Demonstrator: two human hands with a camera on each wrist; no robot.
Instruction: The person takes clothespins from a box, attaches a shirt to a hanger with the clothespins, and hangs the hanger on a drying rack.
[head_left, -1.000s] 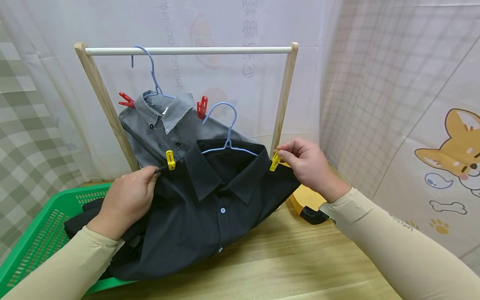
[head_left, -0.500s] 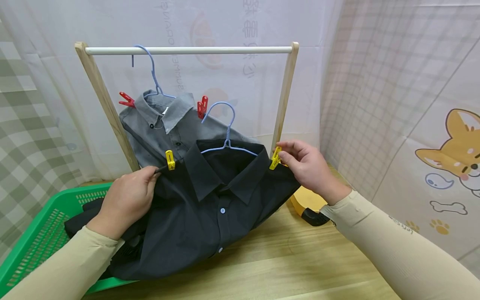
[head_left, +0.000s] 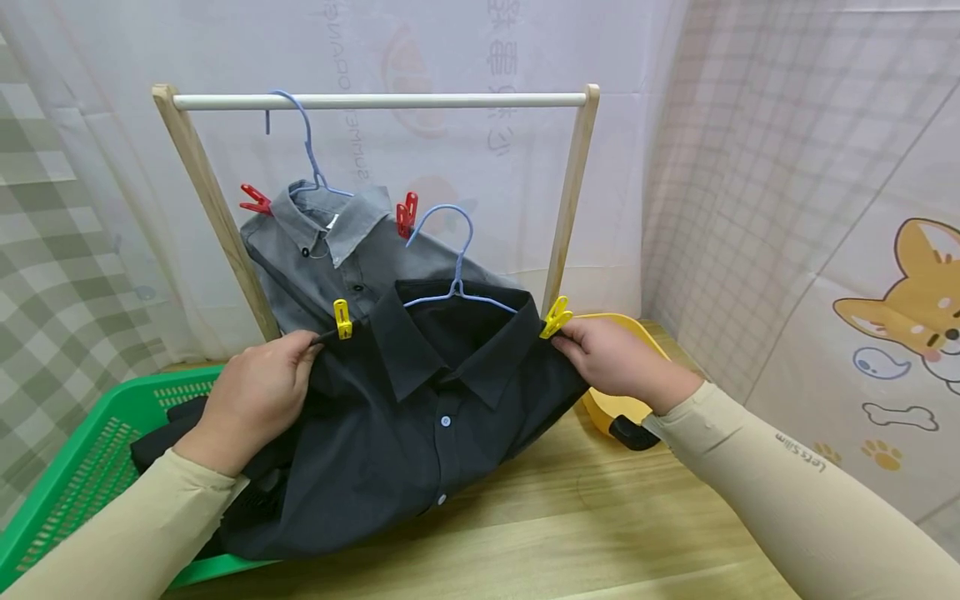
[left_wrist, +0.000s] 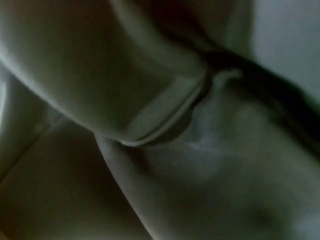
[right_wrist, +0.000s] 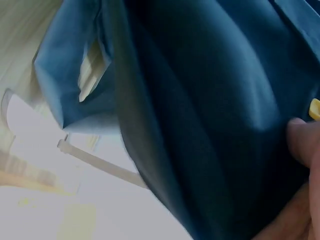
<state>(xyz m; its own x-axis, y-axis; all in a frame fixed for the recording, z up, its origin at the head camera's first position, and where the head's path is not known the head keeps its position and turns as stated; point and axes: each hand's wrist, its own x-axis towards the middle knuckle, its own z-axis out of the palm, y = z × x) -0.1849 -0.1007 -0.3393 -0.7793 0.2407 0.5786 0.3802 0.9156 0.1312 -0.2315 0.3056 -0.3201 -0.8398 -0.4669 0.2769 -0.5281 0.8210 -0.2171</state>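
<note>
A black shirt [head_left: 390, 450] with light buttons hangs on a blue hanger [head_left: 456, 283], whose hook stands free in the air. My left hand [head_left: 258, 392] pinches its shoulder at the left, beside a yellow clothespin [head_left: 342, 320] clipped there. On the opposite shoulder sits another yellow clothespin [head_left: 556, 317]. Just outside that clip, my right hand [head_left: 615, 358] pinches the cloth between thumb and fingers. In the right wrist view the thumb [right_wrist: 302, 140] presses on the dark cloth near the clip's yellow edge. Dim, blurred fabric fills the left wrist view.
Behind, a grey shirt [head_left: 300, 275] with red clothespins [head_left: 406, 215] hangs by a blue hanger from the rack's white rail [head_left: 450, 101]. A green basket [head_left: 82, 442] stands at the left under the black shirt. Past my right wrist is a yellow container [head_left: 652, 333] on the wooden table [head_left: 600, 517].
My right hand has let go of the right yellow clothespin, which stays clipped on the shoulder, and has moved down to pinch the cloth beside it. My left hand keeps its hold.
</note>
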